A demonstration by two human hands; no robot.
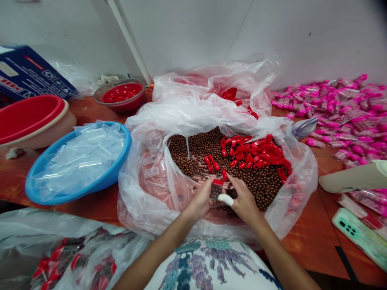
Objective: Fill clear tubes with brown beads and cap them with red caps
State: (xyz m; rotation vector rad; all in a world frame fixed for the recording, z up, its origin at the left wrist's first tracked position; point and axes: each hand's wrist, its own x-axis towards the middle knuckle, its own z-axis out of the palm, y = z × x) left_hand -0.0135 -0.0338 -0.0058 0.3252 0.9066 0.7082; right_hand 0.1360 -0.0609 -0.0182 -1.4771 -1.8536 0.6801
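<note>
My left hand (202, 200) is closed around a small clear plastic container (215, 191) with brown beads inside and a red part at its upper end. My right hand (244, 198) closes on the container's other side, its thumb wearing a white cover (225, 199). A small red plastic piece (224, 175) shows at my right fingertips; whether they touch it is unclear. Below and beyond my hands, a large clear plastic bag (133, 201) holds a mass of brown beads (196, 147), a heap of red plastic pieces (260, 153) and clear empty containers (154, 169).
At left, a blue basin (128, 147) holds clear plastic pieces, near stacked red and cream basins (33, 117). A bowl (99, 96) of red pieces stands behind. Pink-capped tubes (347, 112) pile up at right, near a phone (359, 233). A bag of red-capped containers (75, 257) lies lower left.
</note>
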